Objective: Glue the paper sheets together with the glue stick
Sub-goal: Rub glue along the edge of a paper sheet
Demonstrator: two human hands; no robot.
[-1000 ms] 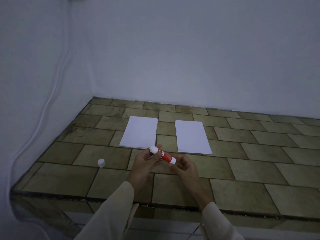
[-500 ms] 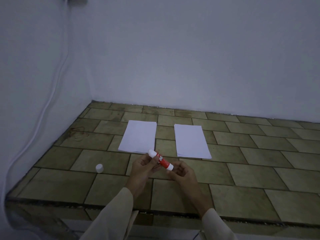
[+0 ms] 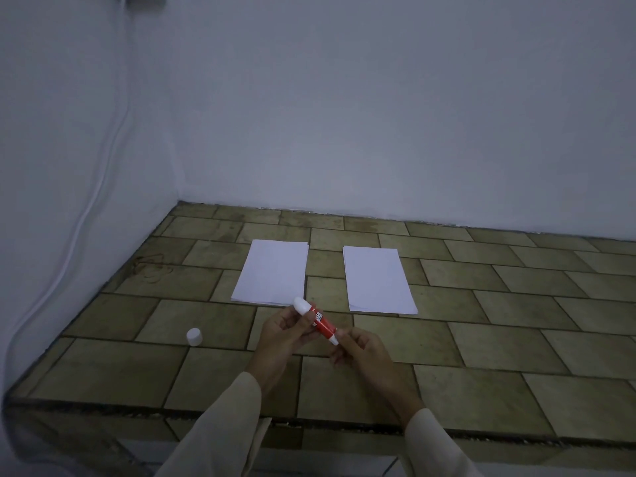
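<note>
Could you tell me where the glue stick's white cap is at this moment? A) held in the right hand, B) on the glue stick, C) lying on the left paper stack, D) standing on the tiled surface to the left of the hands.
D: the white cap stands alone on the tiled surface, left of the left hand, while both hands hold the uncapped glue stick in front of the paper.

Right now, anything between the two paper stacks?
Nothing. Head view shows only bare tiled surface between the left paper stack and the right paper stack; the glue stick is held nearer the camera.
</note>
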